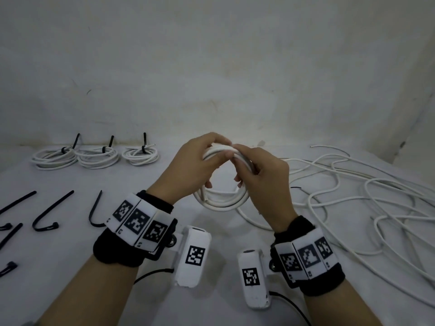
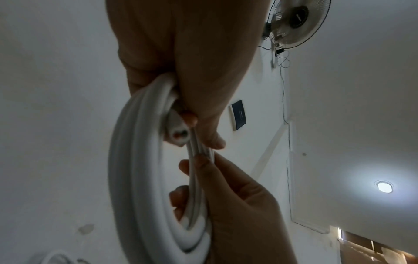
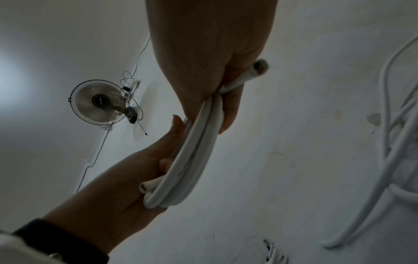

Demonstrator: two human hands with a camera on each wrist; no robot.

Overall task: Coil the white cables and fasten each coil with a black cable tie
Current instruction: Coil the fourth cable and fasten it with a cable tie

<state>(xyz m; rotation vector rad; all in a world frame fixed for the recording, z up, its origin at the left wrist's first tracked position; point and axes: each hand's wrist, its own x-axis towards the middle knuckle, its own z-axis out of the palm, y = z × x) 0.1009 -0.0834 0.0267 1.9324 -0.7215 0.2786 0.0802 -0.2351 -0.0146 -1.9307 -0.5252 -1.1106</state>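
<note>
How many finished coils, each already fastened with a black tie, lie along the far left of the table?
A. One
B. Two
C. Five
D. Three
D: the head view shows three tied coils in a row by the wall, the left coil, the middle coil and the right coil, each with a black tie sticking up.

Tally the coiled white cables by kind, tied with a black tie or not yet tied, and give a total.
Tied coils: 3
Untied coil: 1, held between the left hand and the right hand
Total: 4
The loose white cable lying uncoiled on the right is not counted.
</note>
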